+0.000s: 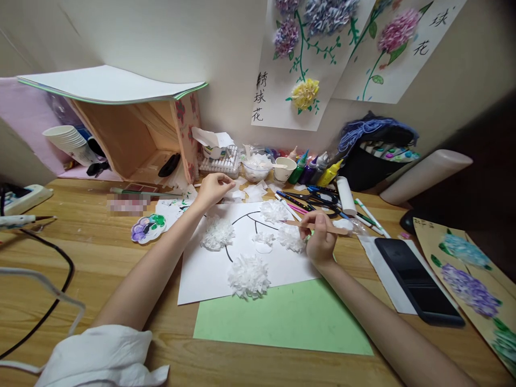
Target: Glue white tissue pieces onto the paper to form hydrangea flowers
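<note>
My left hand point(214, 191) is above the far edge of a white sheet of paper point(205, 277), thumb and fingertips pinched together. Whatever they hold, if anything, is too small to make out. Torn white tissue pieces point(255, 190) lie just beyond it. Over the sheet's right side, my right hand point(320, 242) grips a flat wooden craft stick point(337, 230). Black branching lines run across the sheet among ruffled white tissue flowers point(249, 276). A smaller tissue cluster point(264, 238) sits mid-sheet, on a partly covered drawn circle.
Green paper point(278, 322) lies under the sheet. Behind are a bowl of tissue bits point(257, 166), a paper cup point(284, 169), paint bottles point(332, 173) and black scissors point(314, 199). A phone point(417, 282) lies right; a paint-smeared palette point(148, 228) and cables point(60, 258) lie left.
</note>
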`<action>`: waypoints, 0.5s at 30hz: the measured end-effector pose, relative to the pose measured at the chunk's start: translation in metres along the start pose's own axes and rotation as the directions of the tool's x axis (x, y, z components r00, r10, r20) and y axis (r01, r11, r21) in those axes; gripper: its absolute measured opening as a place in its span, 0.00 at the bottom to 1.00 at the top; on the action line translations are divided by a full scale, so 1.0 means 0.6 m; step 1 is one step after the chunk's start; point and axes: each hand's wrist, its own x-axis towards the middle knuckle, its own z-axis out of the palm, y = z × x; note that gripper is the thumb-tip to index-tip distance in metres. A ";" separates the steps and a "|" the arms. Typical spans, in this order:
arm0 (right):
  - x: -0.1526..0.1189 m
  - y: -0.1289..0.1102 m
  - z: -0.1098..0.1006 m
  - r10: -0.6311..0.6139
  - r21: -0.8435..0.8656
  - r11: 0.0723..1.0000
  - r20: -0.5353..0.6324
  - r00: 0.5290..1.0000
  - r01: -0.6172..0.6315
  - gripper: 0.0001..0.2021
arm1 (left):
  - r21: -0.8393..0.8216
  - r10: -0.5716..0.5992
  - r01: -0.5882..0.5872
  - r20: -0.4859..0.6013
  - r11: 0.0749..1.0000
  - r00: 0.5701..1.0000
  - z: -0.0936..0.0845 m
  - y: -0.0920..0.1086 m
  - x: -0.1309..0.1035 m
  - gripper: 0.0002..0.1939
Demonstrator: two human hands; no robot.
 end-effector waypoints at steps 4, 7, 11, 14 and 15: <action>0.000 0.002 0.000 0.002 0.003 1.000 -0.020 1.000 -0.002 0.19 | -0.132 -0.011 0.022 0.085 0.991 0.996 -0.001 0.021 -0.001 0.16; 0.000 0.000 0.000 0.015 0.008 1.000 -0.019 1.000 -0.015 0.19 | -0.146 -0.019 0.054 0.228 0.988 0.973 -0.007 0.048 -0.011 0.16; -0.003 -0.008 0.001 -0.015 0.017 1.000 -0.037 0.999 0.016 0.18 | -0.113 0.078 -0.003 0.670 0.994 0.738 -0.012 0.093 -0.042 0.11; -0.008 -0.016 0.001 -0.048 0.017 0.999 -0.030 0.998 0.048 0.18 | -0.102 0.102 -0.030 0.829 0.994 0.550 0.003 0.117 -0.067 0.08; -0.011 -0.018 0.000 -0.059 0.011 0.998 -0.021 0.998 0.059 0.18 | -0.099 0.102 -0.035 0.836 0.994 0.539 0.012 0.120 -0.074 0.07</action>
